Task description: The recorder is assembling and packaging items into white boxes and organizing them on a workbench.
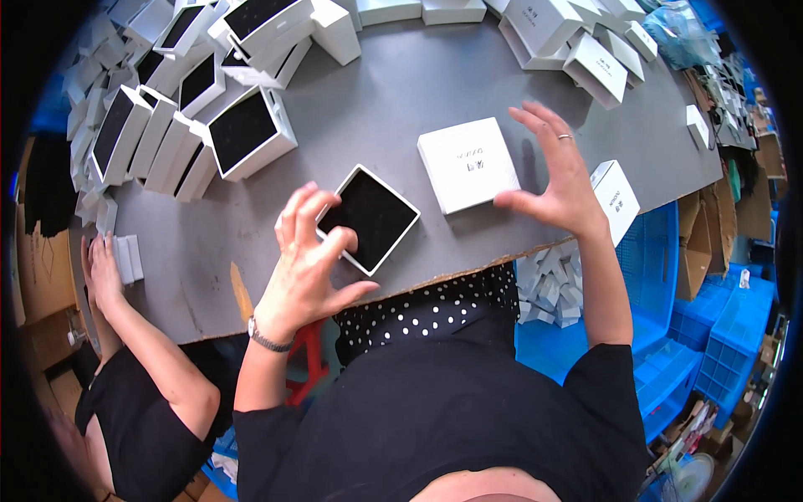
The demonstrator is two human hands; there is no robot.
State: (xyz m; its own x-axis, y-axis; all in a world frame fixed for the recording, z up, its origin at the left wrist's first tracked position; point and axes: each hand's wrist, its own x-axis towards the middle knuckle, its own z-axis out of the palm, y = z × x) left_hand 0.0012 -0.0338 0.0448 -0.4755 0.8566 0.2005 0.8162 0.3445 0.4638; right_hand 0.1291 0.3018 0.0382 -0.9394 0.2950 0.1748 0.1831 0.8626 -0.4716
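Open white box with black lining [368,219]: one, set cornerwise on the grey table [376,92], near the front edge, between the wearer's hands.

From left to right:

Co-worker's hand [104,272]: laid beside small white boxes [128,258], contact unclear; short black sleeve.

Heap of white boxes [167,151]: at the table's far left, many open with black interiors showing, several standing on edge.

Left hand [294,272]: fingers loosely curled and parted, thumb held away; fingertips over the left side of the open box, touching or not cannot be told. Dark-banded watch [269,336] at wrist.

Closed white box [470,165]: lying flat, dark print on top, just right of the open one.

Right hand [569,186]: spread wide, grasping nothing, thumb tip by the closed box's near right corner, contact unclear; ring [565,136] on one finger.

Upright white box [616,201]: at the table's front edge, near the right wrist.

Blue crate [659,251]: below table level.
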